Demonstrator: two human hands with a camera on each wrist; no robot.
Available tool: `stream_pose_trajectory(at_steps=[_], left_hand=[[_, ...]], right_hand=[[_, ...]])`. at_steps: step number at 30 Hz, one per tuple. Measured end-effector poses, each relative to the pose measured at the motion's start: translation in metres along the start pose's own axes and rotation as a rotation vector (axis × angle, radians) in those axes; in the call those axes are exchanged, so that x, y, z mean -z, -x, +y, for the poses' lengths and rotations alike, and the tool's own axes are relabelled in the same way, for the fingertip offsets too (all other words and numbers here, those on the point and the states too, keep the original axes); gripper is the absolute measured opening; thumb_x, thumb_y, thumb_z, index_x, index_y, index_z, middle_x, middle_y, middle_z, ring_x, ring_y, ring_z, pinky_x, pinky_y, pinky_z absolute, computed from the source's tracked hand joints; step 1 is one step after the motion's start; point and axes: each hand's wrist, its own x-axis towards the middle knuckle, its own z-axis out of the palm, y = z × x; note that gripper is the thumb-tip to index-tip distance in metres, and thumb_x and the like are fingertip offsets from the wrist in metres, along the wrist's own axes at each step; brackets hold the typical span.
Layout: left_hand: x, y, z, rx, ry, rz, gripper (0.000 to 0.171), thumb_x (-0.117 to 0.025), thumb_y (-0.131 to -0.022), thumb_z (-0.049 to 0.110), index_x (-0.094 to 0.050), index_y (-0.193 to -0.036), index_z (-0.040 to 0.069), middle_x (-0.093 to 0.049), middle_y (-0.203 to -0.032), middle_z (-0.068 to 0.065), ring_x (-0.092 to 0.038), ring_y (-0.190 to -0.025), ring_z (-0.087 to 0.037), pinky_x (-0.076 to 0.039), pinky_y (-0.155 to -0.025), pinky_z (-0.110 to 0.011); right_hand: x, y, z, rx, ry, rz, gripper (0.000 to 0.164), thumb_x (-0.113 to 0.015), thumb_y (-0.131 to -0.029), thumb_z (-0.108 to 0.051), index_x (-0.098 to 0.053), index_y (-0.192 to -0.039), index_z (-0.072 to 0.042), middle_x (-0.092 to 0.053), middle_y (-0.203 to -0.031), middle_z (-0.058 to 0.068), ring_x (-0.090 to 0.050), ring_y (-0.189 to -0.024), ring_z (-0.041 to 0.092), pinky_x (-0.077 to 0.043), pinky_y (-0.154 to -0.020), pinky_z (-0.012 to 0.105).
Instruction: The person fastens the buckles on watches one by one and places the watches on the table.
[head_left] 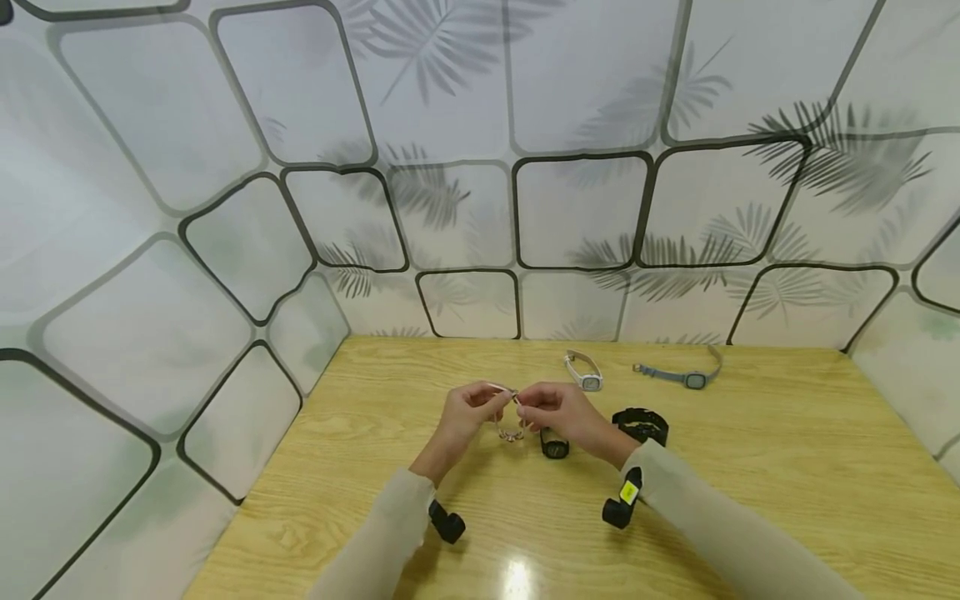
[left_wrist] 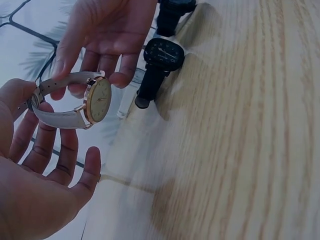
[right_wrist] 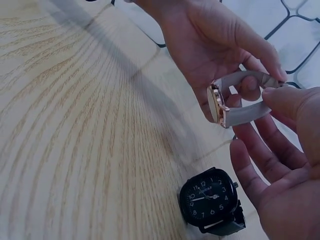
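A wristwatch (left_wrist: 100,100) with a rose-gold case and a pale strap is held up between both hands, its strap bent into a loop and its case hanging at the lower end in the head view. My left hand (head_left: 465,417) pinches the strap near the buckle between thumb and fingers. From the other side, my right hand (head_left: 566,414) pinches the strap with thumb and fingertips. On the wooden table (head_left: 337,475) just beyond and below the hands lies a black watch (right_wrist: 209,198) with a squarish dial and white numerals.
Behind my right wrist lies a black watch or band (head_left: 642,421), partly covered by the sleeve. Farther back are a white watch (head_left: 591,382) with a looped strap and a blue-grey watch (head_left: 694,380) stretched out. A patterned wall covering (head_left: 465,304) borders the table's back and sides.
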Motion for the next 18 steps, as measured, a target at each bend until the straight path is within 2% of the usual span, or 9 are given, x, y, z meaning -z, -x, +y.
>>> stream_pose_trajectory(at_steps=[6, 9, 14, 16, 18], left_hand=[[-0.0035, 0.0014, -0.0001, 0.005, -0.017, -0.006, 0.025, -0.075, -0.097, 0.026, -0.077, -0.107, 0.003, -0.068, -0.086, -0.021, -0.060, -0.073, -0.015, -0.055, -0.075, -0.030], [-0.0035, 0.0019, 0.0015, -0.001, -0.009, -0.006, 0.024, -0.076, -0.097, 0.025, -0.077, -0.107, 0.003, -0.069, -0.088, -0.019, -0.060, -0.073, -0.015, -0.055, -0.077, -0.031], [-0.0032, 0.0027, 0.0038, -0.006, 0.006, -0.007, 0.023, -0.075, -0.097, 0.023, -0.077, -0.108, 0.003, -0.071, -0.084, -0.004, -0.061, -0.074, -0.015, -0.055, -0.079, -0.032], [-0.0033, 0.0031, 0.0039, -0.009, 0.011, -0.010, 0.023, -0.075, -0.097, 0.023, -0.077, -0.108, 0.002, -0.070, -0.083, -0.006, -0.060, -0.073, -0.015, -0.055, -0.077, -0.032], [-0.0038, 0.0029, 0.0029, -0.004, 0.015, -0.015, 0.022, -0.075, -0.097, 0.022, -0.077, -0.107, 0.003, -0.070, -0.085, -0.013, -0.060, -0.073, -0.016, -0.055, -0.076, -0.031]], right_hand=[[-0.0010, -0.0001, 0.0017, -0.018, -0.002, 0.022, 0.028, -0.070, -0.101, -0.023, -0.071, -0.122, -0.004, -0.065, -0.115, 0.033, -0.071, -0.093, 0.027, -0.058, -0.085, 0.055], [-0.0010, 0.0007, 0.0028, -0.026, -0.015, 0.007, 0.035, -0.070, -0.101, -0.023, -0.067, -0.126, 0.001, -0.064, -0.116, 0.033, -0.071, -0.093, 0.025, -0.058, -0.086, 0.054], [-0.0004, 0.0023, 0.0036, -0.028, -0.030, -0.018, 0.042, -0.068, -0.102, -0.020, -0.060, -0.131, 0.009, -0.063, -0.118, 0.033, -0.071, -0.095, 0.025, -0.057, -0.088, 0.055], [-0.0006, 0.0026, 0.0033, -0.036, -0.025, -0.003, 0.041, -0.069, -0.101, -0.019, -0.060, -0.129, 0.009, -0.065, -0.117, 0.032, -0.071, -0.095, 0.026, -0.057, -0.088, 0.056], [-0.0009, 0.0033, 0.0030, -0.046, -0.015, 0.016, 0.039, -0.070, -0.100, -0.019, -0.062, -0.126, 0.009, -0.068, -0.113, 0.028, -0.071, -0.095, 0.029, -0.057, -0.087, 0.055]])
